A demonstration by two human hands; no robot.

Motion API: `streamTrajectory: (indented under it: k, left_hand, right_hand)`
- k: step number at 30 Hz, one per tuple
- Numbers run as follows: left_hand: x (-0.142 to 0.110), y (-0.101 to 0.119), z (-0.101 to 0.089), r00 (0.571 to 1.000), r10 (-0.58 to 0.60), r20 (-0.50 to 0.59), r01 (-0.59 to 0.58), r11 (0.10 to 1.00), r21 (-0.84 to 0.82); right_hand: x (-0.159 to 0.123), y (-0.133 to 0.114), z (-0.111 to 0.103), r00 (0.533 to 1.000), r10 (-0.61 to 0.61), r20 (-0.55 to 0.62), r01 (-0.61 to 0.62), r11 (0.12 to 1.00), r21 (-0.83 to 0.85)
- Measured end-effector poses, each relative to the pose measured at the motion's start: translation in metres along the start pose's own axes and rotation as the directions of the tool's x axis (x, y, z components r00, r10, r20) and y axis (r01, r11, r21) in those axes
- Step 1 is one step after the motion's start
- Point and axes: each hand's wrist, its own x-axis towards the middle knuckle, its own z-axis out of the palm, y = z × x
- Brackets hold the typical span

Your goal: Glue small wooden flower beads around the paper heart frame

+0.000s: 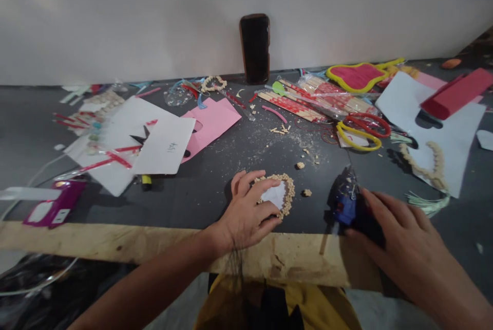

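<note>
My left hand (pixel 252 206) curls over a small heart-shaped piece (pixel 289 199) at the table's front edge. Its rim is made of many short pale stick ends, and white paper (pixel 274 195) shows inside. The fingertips press on the paper and the rim. To the right, my right hand (pixel 393 232) has its thumb and fingers around a dark and blue tool (pixel 345 209) that looks like a glue gun; its body is partly hidden and blurred. Two small clusters of stick bits, one being a beige clump (pixel 307 193), lie between the hands.
A phone (pixel 256 50) leans upright against the wall. Yellow-and-red-handled scissors (pixel 360 132), wrapped sticks (pixel 304 96) and white paper sheets (pixel 165 145) lie behind. A pink card (pixel 215 119) is at centre left, a purple box (pixel 54 204) far left, and a tasselled stick-bead loop (pixel 437 165) right.
</note>
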Motion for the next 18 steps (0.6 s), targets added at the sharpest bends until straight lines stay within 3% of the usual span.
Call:
streamTrajectory:
  k: [5,8,11,18]
  left_hand:
    - [0.0,0.0,-0.001,1.0,0.008,0.018,-0.008,1.0,-0.001]
    - [0.0,0.0,0.0,1.0,0.0,0.027,0.0,1.0,-0.008]
    - [-0.001,0.0,0.001,1.0,-0.004,0.023,0.004,1.0,0.001]
    - [0.0,-0.001,0.001,0.999,-0.019,0.037,0.02,1.0,-0.023]
  right_hand:
    - [0.022,-0.031,-0.015,0.98,-0.041,-0.197,0.084,0.973,0.216]
    - [0.039,-0.061,-0.007,0.983,-0.109,-0.148,0.152,0.932,0.329]
    - [0.05,-0.079,0.003,0.99,-0.111,-0.084,0.134,0.927,0.351]
    - [0.056,-0.081,0.009,0.989,-0.147,-0.015,0.14,0.904,0.403]
